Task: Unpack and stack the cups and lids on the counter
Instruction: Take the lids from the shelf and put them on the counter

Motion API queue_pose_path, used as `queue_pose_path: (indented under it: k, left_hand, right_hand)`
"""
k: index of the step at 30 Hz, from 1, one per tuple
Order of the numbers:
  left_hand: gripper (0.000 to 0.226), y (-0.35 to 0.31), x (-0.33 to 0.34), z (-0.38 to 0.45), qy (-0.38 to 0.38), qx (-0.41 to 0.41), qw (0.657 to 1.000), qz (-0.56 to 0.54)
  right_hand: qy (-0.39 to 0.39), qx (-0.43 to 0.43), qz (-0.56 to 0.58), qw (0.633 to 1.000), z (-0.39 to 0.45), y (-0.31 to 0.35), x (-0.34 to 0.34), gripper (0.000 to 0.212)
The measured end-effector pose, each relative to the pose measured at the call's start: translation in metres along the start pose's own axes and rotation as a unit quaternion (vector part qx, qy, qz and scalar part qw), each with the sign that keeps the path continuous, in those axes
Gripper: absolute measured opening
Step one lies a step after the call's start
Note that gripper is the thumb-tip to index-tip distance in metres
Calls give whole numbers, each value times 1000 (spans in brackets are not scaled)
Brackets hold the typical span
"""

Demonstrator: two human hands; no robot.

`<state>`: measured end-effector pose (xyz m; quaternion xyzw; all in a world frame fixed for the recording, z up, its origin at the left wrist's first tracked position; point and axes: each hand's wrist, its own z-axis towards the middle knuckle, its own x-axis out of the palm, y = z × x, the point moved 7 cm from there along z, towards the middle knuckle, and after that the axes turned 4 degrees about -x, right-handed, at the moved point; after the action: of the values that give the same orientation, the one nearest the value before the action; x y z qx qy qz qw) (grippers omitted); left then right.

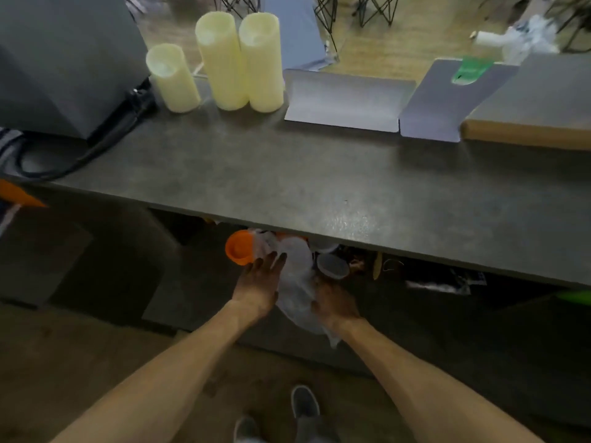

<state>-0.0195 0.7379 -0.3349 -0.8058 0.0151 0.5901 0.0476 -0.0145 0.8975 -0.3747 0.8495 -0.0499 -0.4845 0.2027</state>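
Three pale yellow stacks of cups [238, 59] stand upright at the back left of the grey counter [287, 174]. Below the counter's front edge, both my hands reach into a shelf. A clear plastic bag [295, 282] with translucent lids or cups inside lies between them. My left hand [259, 282] rests flat against the bag's left side, fingers spread. My right hand [335, 302] grips the bag's lower right part. An orange stack of lids or cups [240, 247] sits just left of the bag. A clear round lid [332, 266] lies to the right.
A grey machine [64, 59] with black cables [96, 148] fills the counter's back left. Folded grey card stands [345, 100] sit at the back middle and right, a wooden board [527, 132] beside them. The shelf under the counter is dark and cluttered. My shoes [303, 401] show on the floor.
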Motion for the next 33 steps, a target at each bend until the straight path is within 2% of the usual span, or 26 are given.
queue_pose_path:
  k: [3, 7, 12, 15, 17, 21, 23, 26, 29, 30, 33]
  left_hand:
    - [66, 8, 11, 8, 14, 19, 1000, 10]
    - [50, 23, 23, 1, 56, 59, 996, 42]
    - [43, 78, 24, -21, 127, 87, 986, 68]
    - [42, 129, 28, -26, 140, 93, 981, 97]
    - [32, 159, 23, -23, 105, 111, 983, 100]
    - [33, 196, 31, -1, 115, 32, 993, 25]
    - [49, 188, 32, 4, 119, 2, 993, 15]
    - [37, 151, 4, 11, 39, 6, 999, -14]
    - [46, 85, -13, 15, 30, 114, 993, 29]
    - [52, 67, -17, 17, 19, 132, 991, 14]
    - [73, 24, -11, 35, 17, 132, 989, -62]
  right_hand:
    - [32, 9, -1, 999, -4, 7, 15, 29]
    - [14, 32, 39, 999, -16, 17, 22, 24]
    - [25, 62, 104, 992, -18, 39, 44, 30]
    - [-36, 117, 164, 979, -10, 48, 43, 36]
    - [-95, 158, 175, 967, 4, 48, 35, 33]
    - [-120, 216, 177, 953, 26, 46, 23, 38]
    - [-140, 214, 180, 950, 28, 45, 19, 39]
    - [-159, 212, 158, 951, 21, 42, 10, 38]
    - [-173, 222, 133, 950, 11, 30, 2, 32]
    - [-188, 221, 126, 949, 7, 25, -1, 32]
    - [-230, 211, 91, 946, 1, 4, -10, 33]
